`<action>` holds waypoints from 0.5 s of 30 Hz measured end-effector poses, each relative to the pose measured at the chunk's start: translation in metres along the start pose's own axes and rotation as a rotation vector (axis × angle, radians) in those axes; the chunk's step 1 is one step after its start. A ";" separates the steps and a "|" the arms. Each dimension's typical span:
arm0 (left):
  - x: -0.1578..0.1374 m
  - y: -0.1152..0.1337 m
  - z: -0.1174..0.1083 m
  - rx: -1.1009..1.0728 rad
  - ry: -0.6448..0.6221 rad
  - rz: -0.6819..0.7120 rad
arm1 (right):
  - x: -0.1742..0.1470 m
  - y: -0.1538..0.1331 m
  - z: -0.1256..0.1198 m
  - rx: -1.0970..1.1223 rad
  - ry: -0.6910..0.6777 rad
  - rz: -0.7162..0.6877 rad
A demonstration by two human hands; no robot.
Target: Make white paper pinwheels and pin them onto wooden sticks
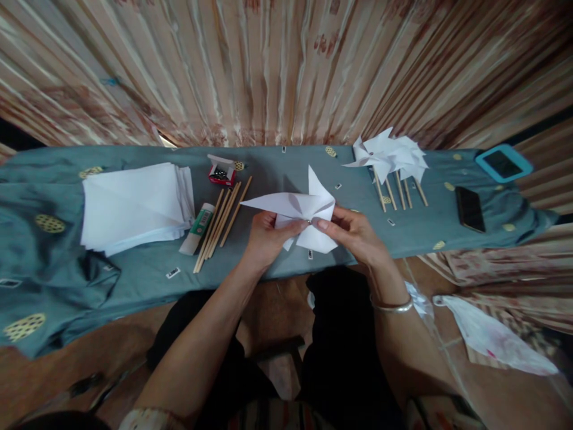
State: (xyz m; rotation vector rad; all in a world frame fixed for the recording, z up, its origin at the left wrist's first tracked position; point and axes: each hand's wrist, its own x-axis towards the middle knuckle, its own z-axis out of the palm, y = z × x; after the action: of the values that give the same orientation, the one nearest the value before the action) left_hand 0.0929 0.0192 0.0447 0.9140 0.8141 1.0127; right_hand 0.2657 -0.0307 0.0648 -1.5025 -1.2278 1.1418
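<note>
Between my two hands is a white paper pinwheel (313, 206), held over the near edge of the cloth-covered table. A small shiny pin head (308, 222) shows at its centre. My left hand (265, 236) grips the pinwheel from the left, its thumb pressed flat near the pin. From the right, my right hand (353, 233) pinches it, the thumb tip also by the pin. The fingers behind the paper are hidden, and I cannot tell whether a stick is back there.
Left of my hands lie wooden sticks (219, 227), a glue stick (197, 229), an open red box of pins (221, 172) and stacked white paper (134, 206). Finished pinwheels on sticks (391, 158) lie at right, near a black phone (470, 209) and a blue-framed tablet (504, 163).
</note>
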 end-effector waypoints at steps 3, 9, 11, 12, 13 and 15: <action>-0.001 0.000 0.000 0.010 -0.025 -0.030 | -0.001 -0.002 -0.001 0.107 -0.080 0.073; -0.002 0.000 0.002 -0.007 -0.013 -0.032 | -0.001 -0.004 0.003 0.134 0.037 0.005; -0.003 -0.001 0.002 0.010 0.000 -0.027 | -0.001 -0.003 0.006 0.111 0.094 -0.033; -0.003 -0.001 0.003 0.023 0.009 -0.024 | -0.001 -0.003 0.007 0.103 0.118 -0.045; -0.003 -0.001 0.003 0.035 0.016 -0.022 | -0.001 -0.003 0.009 0.098 0.139 -0.054; -0.003 -0.001 0.002 0.048 0.026 -0.017 | -0.001 -0.002 0.013 0.090 0.170 -0.068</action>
State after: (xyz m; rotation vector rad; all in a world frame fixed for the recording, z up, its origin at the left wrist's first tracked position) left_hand 0.0943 0.0151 0.0452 0.9347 0.8704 0.9957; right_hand 0.2525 -0.0306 0.0646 -1.4478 -1.0899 0.9899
